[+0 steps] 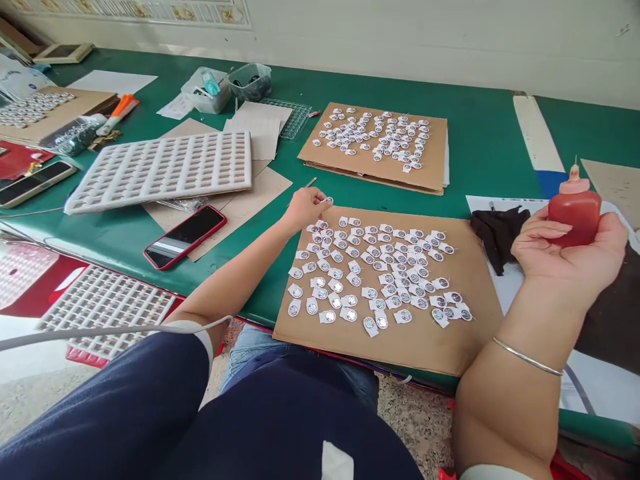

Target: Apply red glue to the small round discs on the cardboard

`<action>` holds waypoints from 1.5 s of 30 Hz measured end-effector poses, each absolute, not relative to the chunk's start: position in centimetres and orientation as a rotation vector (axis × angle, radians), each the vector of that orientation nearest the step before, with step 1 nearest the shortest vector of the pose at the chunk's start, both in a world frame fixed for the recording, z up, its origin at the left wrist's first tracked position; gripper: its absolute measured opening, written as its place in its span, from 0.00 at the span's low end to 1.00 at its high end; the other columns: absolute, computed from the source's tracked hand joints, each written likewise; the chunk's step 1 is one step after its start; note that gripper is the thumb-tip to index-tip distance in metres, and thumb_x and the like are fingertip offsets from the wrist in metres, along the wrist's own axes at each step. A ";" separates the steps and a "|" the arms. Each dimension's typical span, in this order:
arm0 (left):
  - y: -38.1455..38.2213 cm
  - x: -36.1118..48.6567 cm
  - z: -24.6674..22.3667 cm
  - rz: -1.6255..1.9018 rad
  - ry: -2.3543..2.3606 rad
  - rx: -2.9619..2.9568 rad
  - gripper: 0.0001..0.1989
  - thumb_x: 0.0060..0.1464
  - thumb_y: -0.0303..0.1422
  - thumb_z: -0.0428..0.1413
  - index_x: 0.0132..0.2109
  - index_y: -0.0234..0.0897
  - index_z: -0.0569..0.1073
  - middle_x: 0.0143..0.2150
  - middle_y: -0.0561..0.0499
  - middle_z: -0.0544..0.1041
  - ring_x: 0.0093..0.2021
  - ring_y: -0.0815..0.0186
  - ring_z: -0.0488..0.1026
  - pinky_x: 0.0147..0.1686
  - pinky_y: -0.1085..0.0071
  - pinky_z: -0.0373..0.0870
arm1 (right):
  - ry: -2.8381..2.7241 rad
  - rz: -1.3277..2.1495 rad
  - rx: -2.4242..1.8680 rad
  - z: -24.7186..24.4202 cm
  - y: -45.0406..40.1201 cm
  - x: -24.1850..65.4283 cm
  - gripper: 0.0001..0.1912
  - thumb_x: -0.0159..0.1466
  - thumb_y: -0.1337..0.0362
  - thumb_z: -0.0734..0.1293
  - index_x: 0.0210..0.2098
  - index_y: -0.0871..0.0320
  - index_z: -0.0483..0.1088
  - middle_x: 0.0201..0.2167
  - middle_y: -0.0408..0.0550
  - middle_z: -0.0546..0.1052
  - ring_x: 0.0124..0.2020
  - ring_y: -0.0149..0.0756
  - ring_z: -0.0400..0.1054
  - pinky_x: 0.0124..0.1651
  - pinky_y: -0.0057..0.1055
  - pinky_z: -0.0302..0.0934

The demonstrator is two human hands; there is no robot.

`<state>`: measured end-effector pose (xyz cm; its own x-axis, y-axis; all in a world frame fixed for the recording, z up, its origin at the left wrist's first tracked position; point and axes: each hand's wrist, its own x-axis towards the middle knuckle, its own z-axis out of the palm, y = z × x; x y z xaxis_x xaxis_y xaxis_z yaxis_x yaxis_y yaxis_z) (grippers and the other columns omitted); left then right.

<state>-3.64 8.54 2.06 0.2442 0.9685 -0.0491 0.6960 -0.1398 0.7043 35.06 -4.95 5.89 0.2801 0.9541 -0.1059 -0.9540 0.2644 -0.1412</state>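
Note:
My left hand [306,208] pinches a small white tagged piece [327,201] at the upper left corner of a brown cardboard sheet [450,347]. Several round silver-faced pieces on white tags [383,260] lie spread over that sheet. Raised at the right, my right hand [570,257] is wrapped round a red squeeze bottle [576,212], whose thin nozzle points up. A dark cloth [500,230] lies between the sheet and my right hand.
Farther back, another cardboard stack [360,170] bears similar pieces. To the left are a white slotted tray [165,170], a red-cased phone [186,237], plastic containers [250,83] and orange-handled scissors [117,113]. A second phone [37,183] lies at the far left.

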 end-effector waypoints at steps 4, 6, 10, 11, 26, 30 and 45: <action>7.1 -4.8 2.2 0.878 1.125 1.463 0.13 0.53 0.38 0.57 0.43 0.35 0.72 0.31 0.50 0.75 0.21 0.75 0.67 0.23 0.74 0.66 | -0.206 1.195 -0.414 6.8 -3.5 31.7 0.27 0.56 0.58 0.61 0.52 0.66 0.63 0.39 0.48 0.74 0.19 0.22 0.55 0.13 0.19 0.53; 6.3 -4.8 1.9 0.921 1.049 1.340 0.15 0.54 0.36 0.56 0.47 0.34 0.72 0.29 0.52 0.72 0.20 0.77 0.64 0.22 0.77 0.64 | -0.228 1.131 -0.653 7.1 -2.8 29.0 0.25 0.55 0.57 0.59 0.48 0.68 0.65 0.35 0.48 0.73 0.17 0.19 0.53 0.12 0.16 0.51; 4.7 -3.9 1.6 0.838 0.974 1.318 0.16 0.59 0.31 0.52 0.54 0.33 0.65 0.25 0.55 0.70 0.17 0.78 0.62 0.18 0.79 0.59 | -0.393 1.038 -0.951 6.3 -2.2 22.7 0.19 0.57 0.55 0.61 0.37 0.66 0.68 0.36 0.53 0.72 0.23 0.21 0.62 0.17 0.15 0.52; 4.3 -3.6 1.6 0.821 0.965 1.342 0.16 0.59 0.29 0.51 0.54 0.33 0.64 0.24 0.55 0.69 0.17 0.78 0.62 0.17 0.80 0.59 | -0.454 1.017 -0.982 5.9 -2.3 21.2 0.18 0.56 0.55 0.64 0.36 0.65 0.67 0.36 0.53 0.72 0.25 0.22 0.64 0.18 0.16 0.53; 2.7 -2.7 2.4 0.687 1.035 1.201 0.16 0.61 0.29 0.48 0.53 0.29 0.70 0.20 0.49 0.75 0.23 0.72 0.74 0.25 0.78 0.66 | -1.076 0.617 -1.240 2.5 -4.1 15.4 0.16 0.57 0.57 0.67 0.40 0.58 0.61 0.40 0.47 0.69 0.19 0.23 0.65 0.20 0.26 0.62; 2.6 -2.7 2.0 0.677 1.064 1.225 0.16 0.60 0.29 0.49 0.53 0.29 0.70 0.20 0.49 0.76 0.20 0.71 0.73 0.24 0.77 0.67 | -1.198 0.541 -1.278 1.8 -4.6 15.3 0.15 0.58 0.58 0.67 0.41 0.58 0.61 0.41 0.48 0.69 0.22 0.24 0.66 0.20 0.24 0.62; 2.7 -2.1 1.3 0.662 1.011 1.098 0.15 0.61 0.27 0.49 0.53 0.26 0.69 0.22 0.48 0.76 0.22 0.70 0.75 0.24 0.75 0.69 | -1.341 0.173 -1.377 1.6 -4.5 15.9 0.16 0.57 0.58 0.66 0.40 0.59 0.63 0.40 0.50 0.71 0.41 0.37 0.70 0.43 0.41 0.67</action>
